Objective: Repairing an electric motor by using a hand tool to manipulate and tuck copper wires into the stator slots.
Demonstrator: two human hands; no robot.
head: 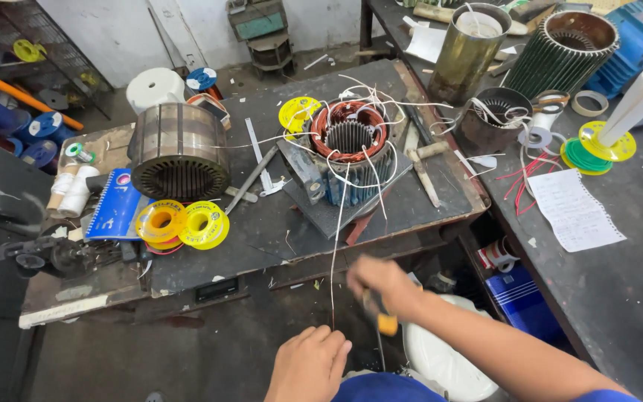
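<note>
Your right hand is blurred at the near edge of the bench, fingers curled shut around a small tool with a yellow-orange handle that pokes out below the fist. Your left hand sits nearer still and lower, fingers folded loosely under; whether it pinches anything cannot be told, though it lies just beside the long white lead wire hanging down between your two hands.

That wire runs away from you up to the wound stator with copper-red coils in a finned blue-grey housing, which rests on a dark flat plate in the middle of the black worktop. More white leads spray out from the top of its winding.

To the left stands a bare laminated steel stator core, and in front of it two yellow tape reels beside a blue spiral notebook. To the right a wooden-handled mallet lies against the plate.

The step in hand looks like dressing one lead with the tool, trimming or stripping its free end. The next move calls for holding the wire taut and steady with your left hand, and keeping the pull gentle so the coil end does not lift out of the winding.
</note>
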